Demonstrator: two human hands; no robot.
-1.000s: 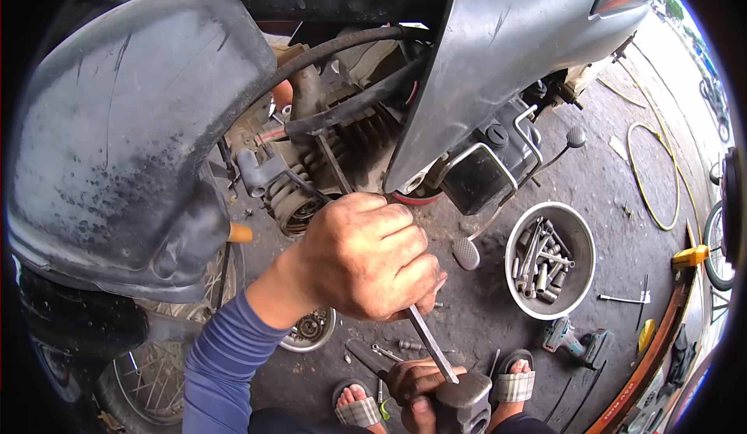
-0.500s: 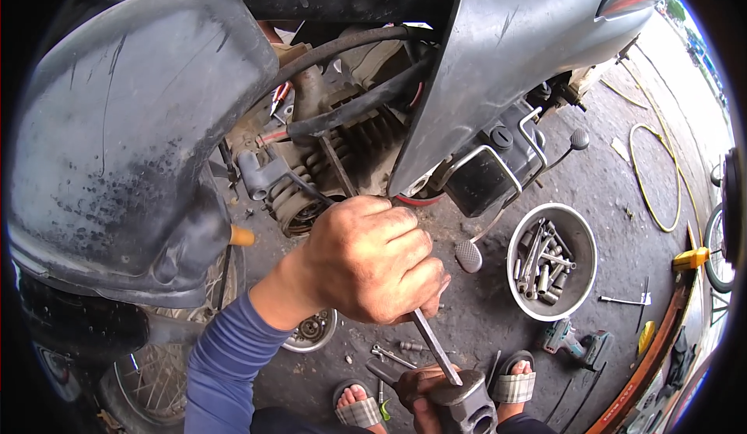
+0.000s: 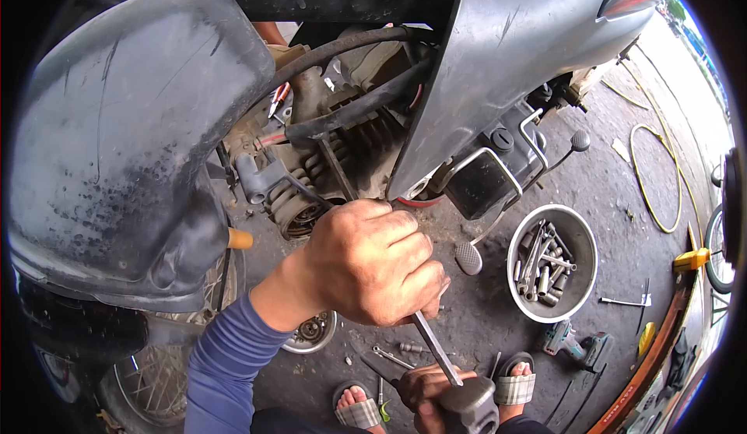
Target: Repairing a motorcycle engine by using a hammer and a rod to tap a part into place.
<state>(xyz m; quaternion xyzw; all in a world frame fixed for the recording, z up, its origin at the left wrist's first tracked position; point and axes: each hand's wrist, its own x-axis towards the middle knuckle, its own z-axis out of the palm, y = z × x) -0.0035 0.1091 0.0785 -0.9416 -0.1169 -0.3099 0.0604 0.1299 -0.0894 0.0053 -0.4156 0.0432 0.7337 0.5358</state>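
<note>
My left hand [image 3: 373, 263] is wrapped round a long flat metal bar [image 3: 436, 348], like a chisel or pry bar. Its far end reaches up to the finned motorcycle engine [image 3: 373, 138]; the exact contact there is hard to make out. Low in the view, my right hand [image 3: 424, 387] is closed round a hammer, close below the hammer head [image 3: 471, 403]. The head sits right at the bar's near end; whether they touch I cannot tell. Part of the right hand and its forearm are hidden.
A metal bowl of sockets and wrenches [image 3: 552, 267] stands to the right, near a cordless drill [image 3: 576, 344]. Grey body panels [image 3: 529, 68] and a front fender [image 3: 132, 146] flank the engine. Red-handled pliers [image 3: 278, 98] lie by the engine. My sandalled feet [image 3: 513, 383] are below.
The hammer head has shifted slightly down and tilted, with my right hand moving a little along with it. My left hand and the bar stay nearly where they were.
</note>
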